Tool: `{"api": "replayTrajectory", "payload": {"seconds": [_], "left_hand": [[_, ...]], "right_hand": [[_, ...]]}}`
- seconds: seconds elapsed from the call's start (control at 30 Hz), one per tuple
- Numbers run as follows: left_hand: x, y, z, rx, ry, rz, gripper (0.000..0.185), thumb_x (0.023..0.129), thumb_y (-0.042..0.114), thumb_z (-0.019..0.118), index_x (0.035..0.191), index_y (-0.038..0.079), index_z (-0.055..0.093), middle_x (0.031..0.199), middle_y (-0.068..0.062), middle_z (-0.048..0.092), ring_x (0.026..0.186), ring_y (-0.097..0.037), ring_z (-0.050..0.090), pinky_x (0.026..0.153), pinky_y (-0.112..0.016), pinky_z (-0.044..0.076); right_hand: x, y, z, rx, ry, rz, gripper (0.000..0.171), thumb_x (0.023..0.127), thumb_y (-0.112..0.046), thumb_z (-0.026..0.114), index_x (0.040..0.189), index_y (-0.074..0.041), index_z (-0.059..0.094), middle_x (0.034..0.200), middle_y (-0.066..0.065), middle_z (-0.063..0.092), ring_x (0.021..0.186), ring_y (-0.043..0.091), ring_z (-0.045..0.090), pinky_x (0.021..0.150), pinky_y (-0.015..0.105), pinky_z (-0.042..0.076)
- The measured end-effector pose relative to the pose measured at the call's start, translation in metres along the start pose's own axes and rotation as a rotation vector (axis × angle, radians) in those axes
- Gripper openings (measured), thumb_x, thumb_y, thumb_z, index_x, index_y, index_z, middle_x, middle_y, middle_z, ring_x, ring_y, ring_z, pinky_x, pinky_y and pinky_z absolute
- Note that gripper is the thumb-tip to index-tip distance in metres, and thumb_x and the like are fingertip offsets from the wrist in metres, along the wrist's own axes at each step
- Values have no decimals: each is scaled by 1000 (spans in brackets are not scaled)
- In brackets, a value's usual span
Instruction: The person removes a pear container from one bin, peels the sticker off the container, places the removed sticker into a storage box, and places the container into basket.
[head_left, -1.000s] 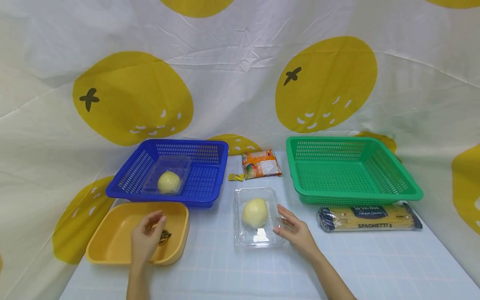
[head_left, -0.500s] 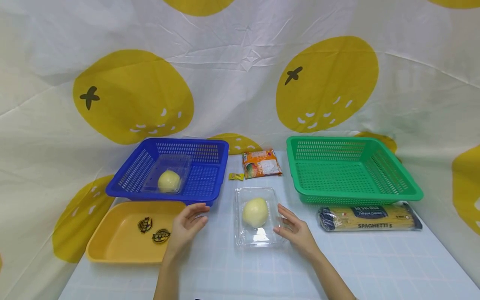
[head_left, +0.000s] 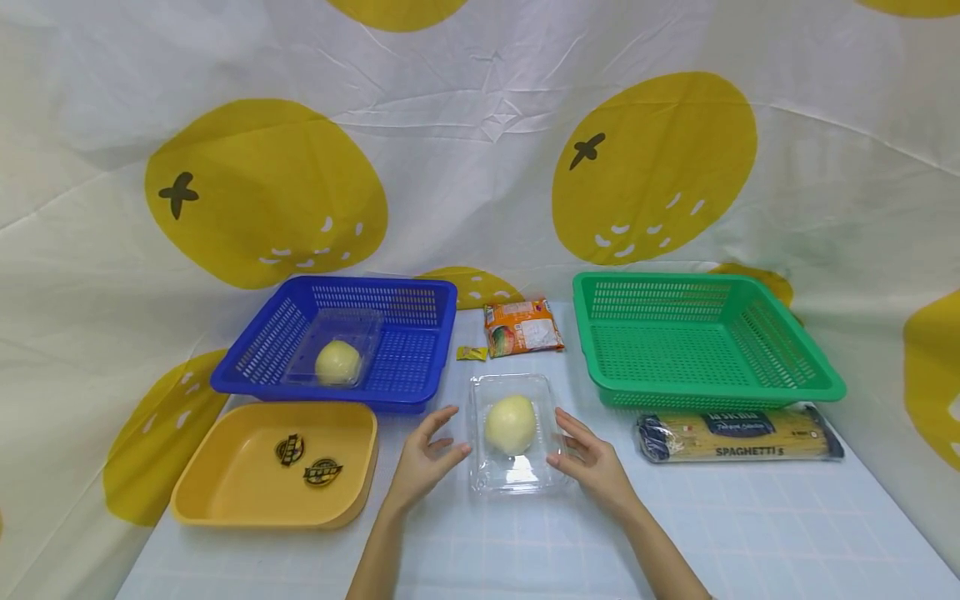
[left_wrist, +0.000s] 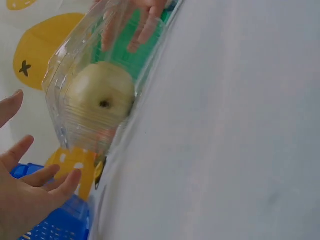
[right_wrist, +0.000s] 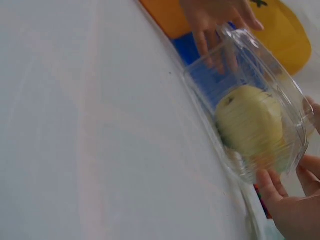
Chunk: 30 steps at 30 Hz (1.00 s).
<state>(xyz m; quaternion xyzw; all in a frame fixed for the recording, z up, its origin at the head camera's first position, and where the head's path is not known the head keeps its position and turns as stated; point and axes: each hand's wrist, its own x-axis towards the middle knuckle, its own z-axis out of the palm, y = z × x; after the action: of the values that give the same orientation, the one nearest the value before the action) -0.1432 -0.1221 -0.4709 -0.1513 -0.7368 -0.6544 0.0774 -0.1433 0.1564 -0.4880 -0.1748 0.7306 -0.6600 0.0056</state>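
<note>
A clear plastic clamshell box (head_left: pixel 517 482) stands on the table with a round pale-yellow fruit (head_left: pixel 510 425), like a pear, inside. Left of the box is my left hand (head_left: pixel 422 458), its fingers apart and holding nothing. The left wrist view shows a gap between these fingertips (left_wrist: pixel 75 176) and the box. My right hand (head_left: pixel 596 467) is at the box's right side, thumb and fingers spread along it. In the right wrist view its fingertips (right_wrist: pixel 265 179) lie right at the clear wall.
A blue basket (head_left: pixel 401 404) holds another boxed fruit (head_left: pixel 337 363). The yellow tray (head_left: pixel 217 492) has two round black pieces (head_left: pixel 322 472) in it. Behind the box lie an orange packet (head_left: pixel 522 327) and a small yellow packet (head_left: pixel 472 354). Spaghetti (head_left: pixel 738 437) lies before a green basket (head_left: pixel 705 354).
My left hand has moved right, from over the yellow tray to beside the box, uncovering the round black pieces. The right hand and the box have stayed in place.
</note>
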Motion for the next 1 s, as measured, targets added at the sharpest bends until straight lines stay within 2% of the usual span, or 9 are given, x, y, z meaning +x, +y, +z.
{"api": "replayTrajectory", "payload": {"seconds": [0.23,0.4,0.47,0.6,0.73,0.83,0.93,1.0], "left_hand": [[2,-7,10,-55,-105,-104,68,78,3,73,137,-4,40,140,-29,39,127,-48,38,97,-50,43],[0,-9,14,-71,-140,-159,73,77,5,75,140,-3,37,137,-33,39,126,-48,39,97,-49,43],[0,-10,15,-72,-143,-162,74,77,6,75,140,-4,37,137,-34,39,126,-48,39,96,-47,44],[-1,-10,16,-73,-145,-161,73,78,6,74,139,-5,37,140,-31,38,127,-47,38,95,-43,45],[-1,-10,16,-58,-140,-155,71,78,7,75,138,-4,40,141,-27,39,127,-45,40,94,-40,47],[-2,-8,15,-36,-131,-152,70,77,8,76,138,-2,42,141,-25,41,125,-44,43,94,-43,46],[-2,-5,14,-12,-128,-155,70,76,9,77,138,0,44,140,-22,43,123,-42,47,91,-45,48],[-2,-2,13,13,-123,-160,70,75,10,78,137,2,46,139,-19,46,119,-39,51,88,-43,51]], "right_hand": [[0,1,0,-15,15,-21,62,82,-1,69,135,10,41,147,23,32,125,43,41,94,17,43],[-1,-1,1,15,27,43,64,82,1,68,138,9,39,150,23,26,124,45,41,91,18,46],[-1,-2,1,33,31,85,66,83,0,68,140,7,36,150,23,25,124,46,41,88,18,47],[-2,-3,1,30,35,135,69,83,-2,68,142,4,33,145,24,36,125,45,41,88,17,46],[-2,-1,0,6,28,126,66,84,-4,68,141,4,36,142,23,41,126,44,41,90,16,44],[-2,-2,0,-8,19,124,66,84,-5,68,141,3,37,143,21,41,125,43,42,90,17,45],[-2,-5,0,-31,5,120,65,84,-7,69,141,2,38,142,21,41,120,44,46,88,19,47],[-2,-8,-1,-39,-13,103,65,84,-6,69,140,4,39,142,23,42,115,44,49,85,21,49]]}}
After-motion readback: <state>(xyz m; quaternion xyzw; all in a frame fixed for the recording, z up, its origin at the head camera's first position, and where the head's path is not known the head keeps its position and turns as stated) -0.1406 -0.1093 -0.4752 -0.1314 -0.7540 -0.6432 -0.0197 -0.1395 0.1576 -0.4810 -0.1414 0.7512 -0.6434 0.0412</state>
